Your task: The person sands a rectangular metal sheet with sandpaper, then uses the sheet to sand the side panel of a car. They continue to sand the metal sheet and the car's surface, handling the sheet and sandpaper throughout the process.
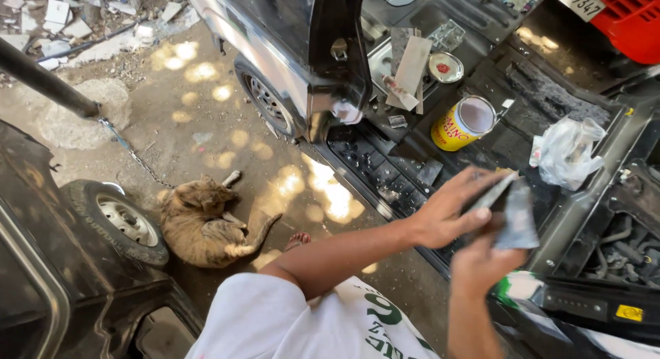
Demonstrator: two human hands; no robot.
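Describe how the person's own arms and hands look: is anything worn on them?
Both forearms are bare, with no sleeves reaching them. The left hand and the right hand wear no gloves, and no rings, watch or bracelet can be seen. The only clothing in view is a white garment with green printing, low in the picture near the left elbow.

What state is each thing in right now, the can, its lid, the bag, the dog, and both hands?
Yellow can: upright, open.
Round lid: off, lying flat.
Plastic bag: crumpled.
Dog: lying on the ground.
Left hand: gripping a flat scraper.
Right hand: holding a grey board.
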